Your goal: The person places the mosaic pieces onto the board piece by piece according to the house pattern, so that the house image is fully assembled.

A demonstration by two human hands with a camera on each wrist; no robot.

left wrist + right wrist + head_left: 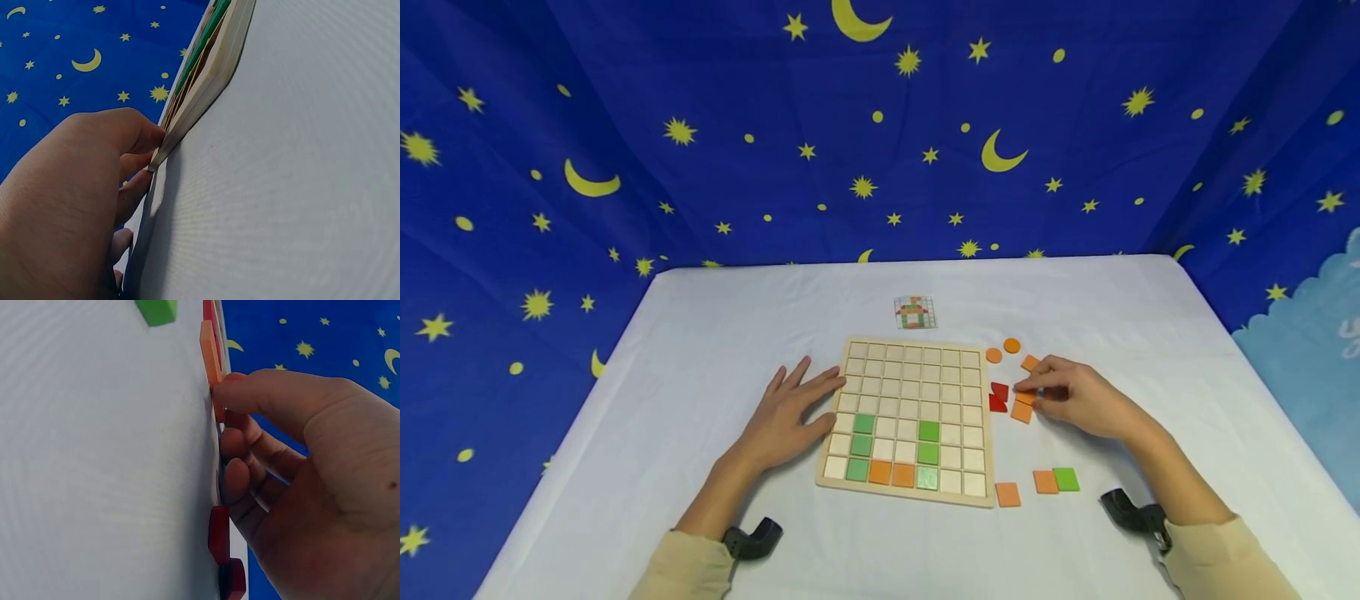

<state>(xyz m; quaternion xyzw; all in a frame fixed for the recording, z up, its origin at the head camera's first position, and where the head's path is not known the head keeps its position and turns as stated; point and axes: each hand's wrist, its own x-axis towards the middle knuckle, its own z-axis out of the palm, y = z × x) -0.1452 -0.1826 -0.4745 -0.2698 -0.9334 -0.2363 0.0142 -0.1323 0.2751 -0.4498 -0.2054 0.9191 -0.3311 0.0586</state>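
My left hand [786, 421] rests against the left edge of a wooden grid board [906, 497], its thumb and fingertips touching the frame. In the left wrist view that hand [69, 187] lies along the rim with relaxed fingers. To the board's right, my right hand [1086, 398] pinches a square orange tile [1026, 398]. Another orange tile [1021, 412] lies just in front of it. In the right wrist view the thumb and finger of the right hand [300, 444] meet at an orange tile [219, 412]. Green tiles [861, 446] and orange tiles [891, 474] sit in the board's lower cells.
Red pieces [998, 397] lie between board and right hand. Orange discs [1012, 345] and an orange square [1030, 362] are farther back. Nearer the front are orange tiles [1008, 494] and a green tile [1066, 479]. A pattern card [915, 312] lies behind the board.
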